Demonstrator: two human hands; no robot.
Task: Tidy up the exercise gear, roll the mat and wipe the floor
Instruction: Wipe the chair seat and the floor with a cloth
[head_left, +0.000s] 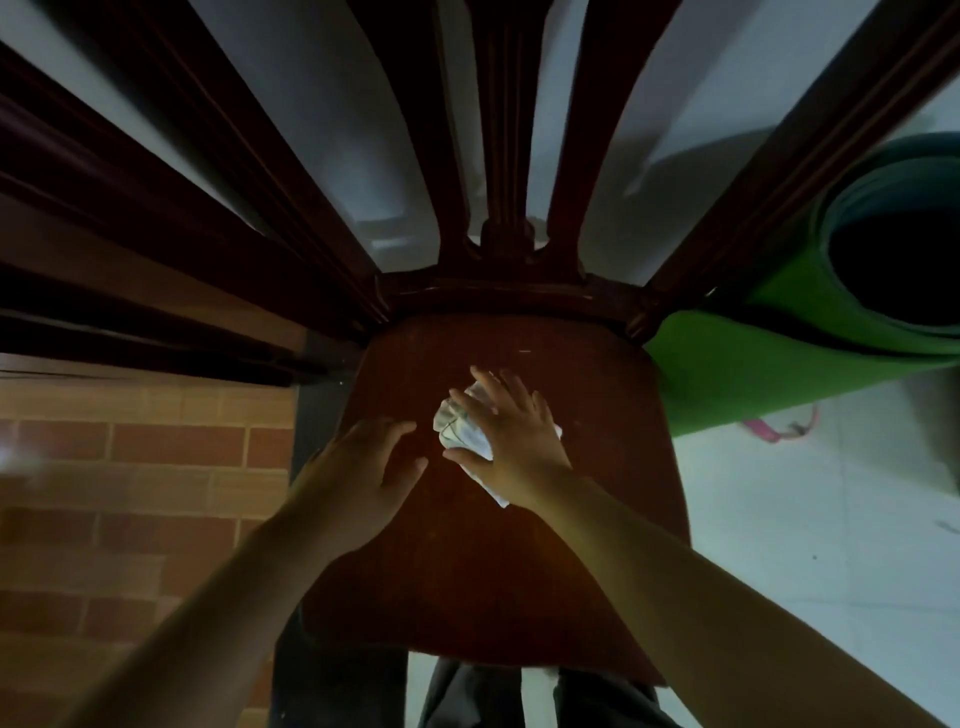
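Observation:
A crumpled white cloth (460, 428) lies on the dark red wooden chair seat (519, 571). My right hand (511, 436) rests on top of it, fingers spread and pressing it down; most of the cloth is hidden under the palm. My left hand (363, 467) hovers over the seat just left of the cloth, fingers apart, holding nothing. A rolled green exercise mat (779, 353) stands upright to the right of the chair, its open dark core facing up.
The chair's dark slatted back (509, 156) rises directly ahead. A brick-patterned surface (130, 493) lies to the left. Pale tiled floor (805, 545) spreads to the right, with a pink strap (763, 431) lying beside the mat.

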